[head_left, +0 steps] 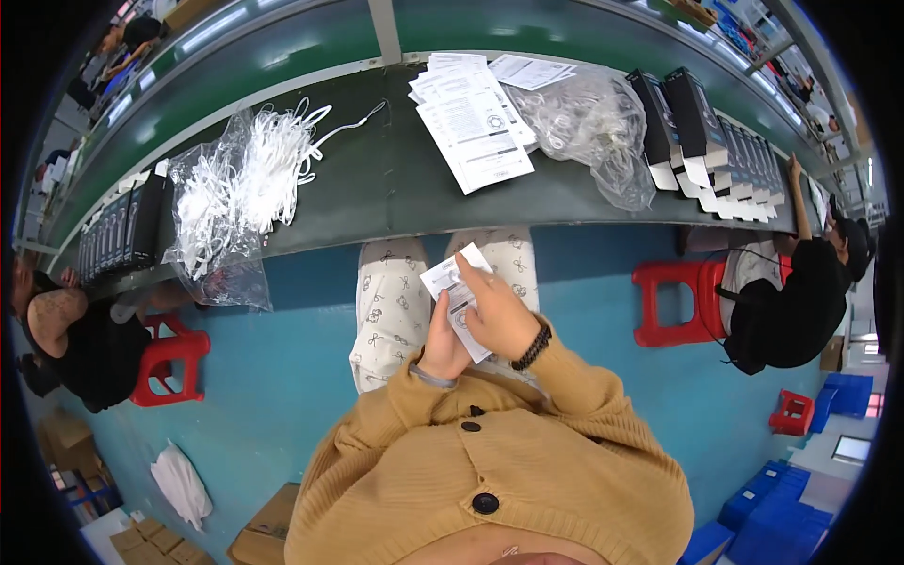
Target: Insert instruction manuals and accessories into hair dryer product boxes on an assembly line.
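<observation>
Over my lap I hold a small printed white leaflet [462,299] in both hands, tilted, with its top corner toward the table. My left hand [443,341] is closed on its lower left side, the thumb pressed along the edge. My right hand [501,315] lies across its right side with the index finger stretched up over the print; its other fingers are partly hidden. On the dark green table in front of me is a fanned pile of similar leaflets [476,132]. Beside the pile lies a clear plastic bag [591,127] with clear, crumpled contents I cannot make out.
Bundled white cords [273,165] spill from a plastic bag at the left. Black boxes [122,231] stand at the far left, and more black boxes [699,118] with open white flaps at the right. Seated co-workers flank me on red stools [680,301]. A carton [268,527] sits on the floor.
</observation>
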Demonstrator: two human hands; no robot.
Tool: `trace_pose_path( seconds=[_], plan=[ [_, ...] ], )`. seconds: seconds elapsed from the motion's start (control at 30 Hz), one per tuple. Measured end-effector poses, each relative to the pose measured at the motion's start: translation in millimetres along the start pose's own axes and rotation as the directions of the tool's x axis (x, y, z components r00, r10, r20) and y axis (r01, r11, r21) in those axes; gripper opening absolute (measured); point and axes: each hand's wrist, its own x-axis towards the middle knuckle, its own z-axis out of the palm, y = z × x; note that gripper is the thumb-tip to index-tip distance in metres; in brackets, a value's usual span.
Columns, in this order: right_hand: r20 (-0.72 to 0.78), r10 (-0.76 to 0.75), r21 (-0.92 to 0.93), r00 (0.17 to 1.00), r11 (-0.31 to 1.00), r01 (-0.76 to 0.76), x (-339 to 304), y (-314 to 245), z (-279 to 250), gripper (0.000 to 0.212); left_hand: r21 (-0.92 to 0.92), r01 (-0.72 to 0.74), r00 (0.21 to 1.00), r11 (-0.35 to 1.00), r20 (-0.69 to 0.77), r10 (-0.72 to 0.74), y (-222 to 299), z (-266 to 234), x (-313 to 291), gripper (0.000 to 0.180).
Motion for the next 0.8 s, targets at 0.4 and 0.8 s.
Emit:
trace_pose_path(
  seconds=[0.4, 0.8],
  plan=[
    [0.151, -0.118, -0.41, 0.981, 0.896, 0.171, 5.8, -24.5, 24.8, 0.062, -0.007, -0.052, 0.993, 0.999, -0.109, 0.051, 18.6, -42.2, -9.6, 0.039],
    [0.16, -0.154, 0.083, 0.975, 0.986, 0.143, 54.9, 3.4, -69.2, 0.057, 0.11, -0.022, 0.977, 0.994, -0.208, 0.045, 37.5, -31.4, -10.2, 0.036]
  ],
)
